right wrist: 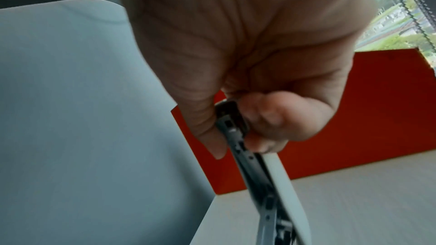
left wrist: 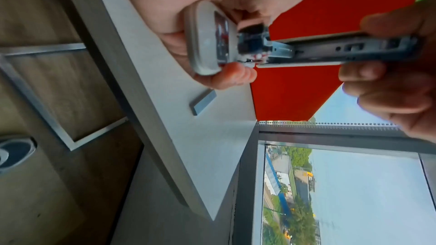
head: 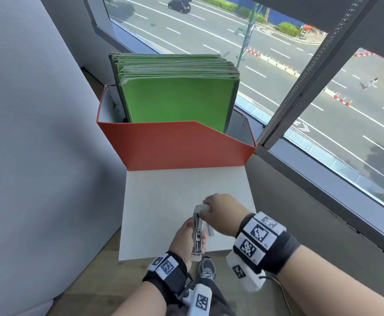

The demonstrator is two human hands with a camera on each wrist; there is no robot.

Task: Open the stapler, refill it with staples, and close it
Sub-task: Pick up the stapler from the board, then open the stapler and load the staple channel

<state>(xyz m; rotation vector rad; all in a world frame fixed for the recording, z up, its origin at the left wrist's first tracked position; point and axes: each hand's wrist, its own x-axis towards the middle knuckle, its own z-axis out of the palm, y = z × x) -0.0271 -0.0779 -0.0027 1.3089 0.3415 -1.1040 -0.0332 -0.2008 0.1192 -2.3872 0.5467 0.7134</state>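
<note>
I hold a white stapler with both hands, above the near edge of the white table. Its metal staple channel lies exposed along its length. My left hand grips the near part, fingers curled round the channel. My right hand pinches the far end, thumb and fingers closing on the metal tip and the white end piece. A grey strip of staples lies on the table below the hands; the head view does not show it.
A red file box full of green folders stands at the table's far edge. A window runs along the right, a grey padded wall along the left. Below the table edge are a wooden floor and my shoe.
</note>
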